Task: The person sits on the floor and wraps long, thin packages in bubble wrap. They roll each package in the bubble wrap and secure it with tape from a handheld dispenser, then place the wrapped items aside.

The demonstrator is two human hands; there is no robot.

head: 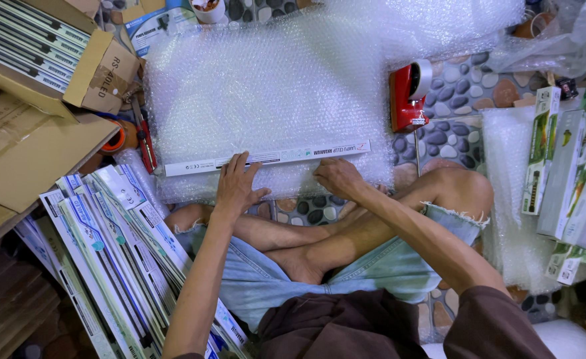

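Note:
A long, thin white box (pixel 266 157) lies across the near edge of a big sheet of bubble wrap (pixel 273 86) spread on the pebble-pattern floor. My left hand (pixel 236 186) rests flat on the wrap just below the box's left part, fingertips touching the box. My right hand (pixel 336 176) grips the near edge of the wrap below the box's right part, fingers curled. I sit cross-legged right behind it.
A pile of similar long white boxes (pixel 113 252) leans at my left. Open cardboard cartons (pixel 34 133) stand at far left. A red tape dispenser (pixel 409 93) sits right of the wrap. Green-and-white boxes (pixel 572 166) and more bubble wrap (pixel 512 193) lie at right.

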